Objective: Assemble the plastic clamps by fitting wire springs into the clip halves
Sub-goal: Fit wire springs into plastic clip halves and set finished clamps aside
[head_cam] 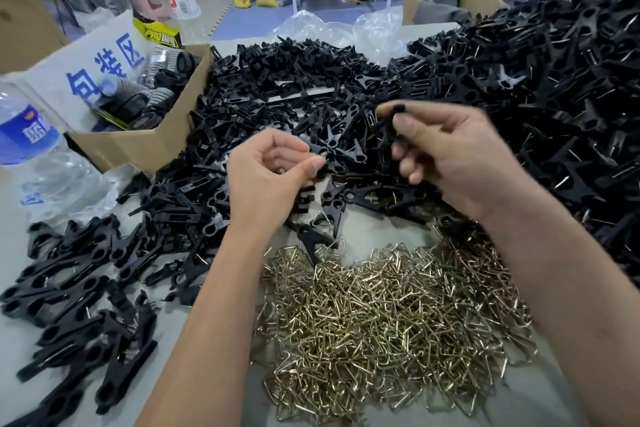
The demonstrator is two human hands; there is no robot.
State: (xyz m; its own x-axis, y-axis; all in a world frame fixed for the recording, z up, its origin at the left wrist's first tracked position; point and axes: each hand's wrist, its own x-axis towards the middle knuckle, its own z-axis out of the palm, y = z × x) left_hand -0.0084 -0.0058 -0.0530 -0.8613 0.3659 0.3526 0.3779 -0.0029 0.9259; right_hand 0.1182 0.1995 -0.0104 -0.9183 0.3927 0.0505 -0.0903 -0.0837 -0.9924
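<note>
Black plastic clip halves [277,87] lie heaped across the grey table [356,229], with a pile of brass-coloured bent wire springs [381,315] nearest the person. The right hand [460,156] pinches one black clamp piece [388,135] between thumb and fingers — whether a spring sits in it cannot be told. The left hand [266,177] is curled, with something small and dark just visible inside. The step looks like mating parts; next — judging by this — comes aligning the pieces and seating a spring.
</note>
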